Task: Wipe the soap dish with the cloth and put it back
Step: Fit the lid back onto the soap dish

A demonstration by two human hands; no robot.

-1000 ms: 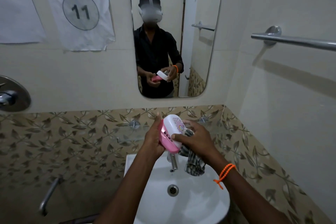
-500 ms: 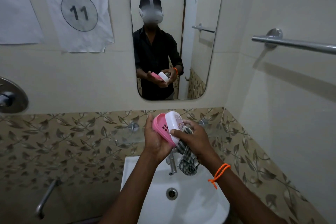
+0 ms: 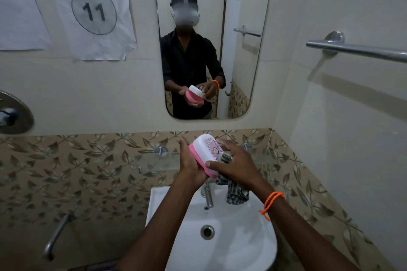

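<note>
The left hand is cradling the soap dish above the sink; the right hand is pinching its lid with the cloth bunched underneath, so the lid could be slipping loose

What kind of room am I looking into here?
Most likely a small bathroom set up as a numbered test station. A white wash basin with a tap sits below a wall mirror, a towel rail is on the right wall, and a paper sign reads "WORKSTATION 11".
</note>
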